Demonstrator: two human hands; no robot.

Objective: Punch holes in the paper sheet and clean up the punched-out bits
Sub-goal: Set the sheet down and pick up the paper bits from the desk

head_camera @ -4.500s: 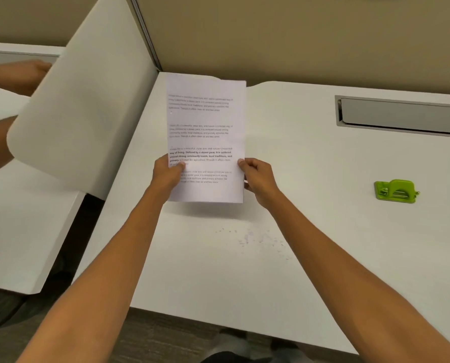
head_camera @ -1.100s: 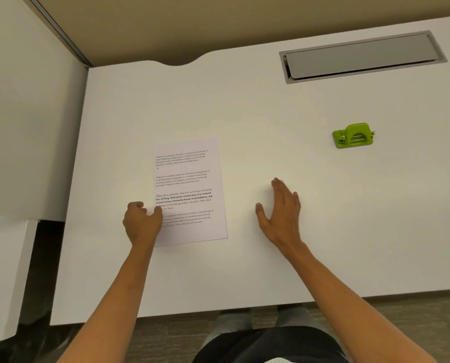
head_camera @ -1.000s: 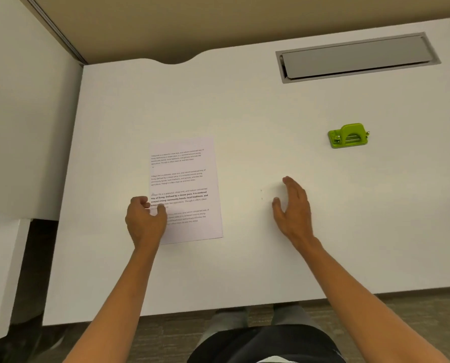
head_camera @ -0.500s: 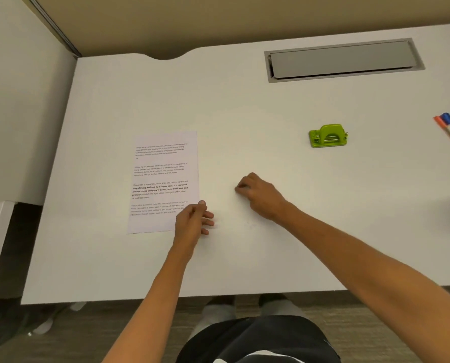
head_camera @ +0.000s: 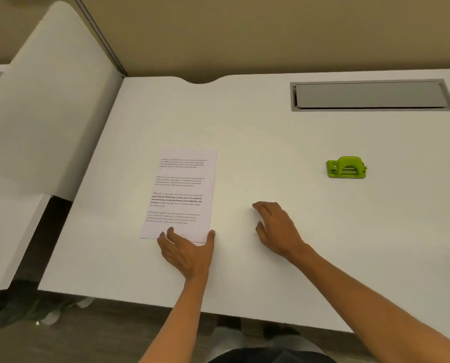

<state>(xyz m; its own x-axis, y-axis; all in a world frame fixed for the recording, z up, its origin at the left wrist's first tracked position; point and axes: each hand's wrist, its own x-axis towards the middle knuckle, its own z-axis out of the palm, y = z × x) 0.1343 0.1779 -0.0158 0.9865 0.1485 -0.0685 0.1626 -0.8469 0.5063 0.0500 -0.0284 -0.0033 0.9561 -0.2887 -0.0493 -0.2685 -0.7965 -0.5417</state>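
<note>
A printed paper sheet (head_camera: 180, 195) lies flat on the white desk (head_camera: 271, 142), left of the middle, its long side running away from the person. The left hand (head_camera: 188, 251) rests at the sheet's near edge with fingers spread wide and fairly straight, the fingertips on the paper and the thumb at its near right corner. The right hand (head_camera: 277, 229) lies palm down on the bare desk just right of the sheet, fingers loosely bent and close together, holding nothing. A green hole punch (head_camera: 346, 167) stands well apart to the right. No punched-out bits can be made out on the desk. A grey cable flap (head_camera: 370, 95) sits in the far right part of the desk
</note>
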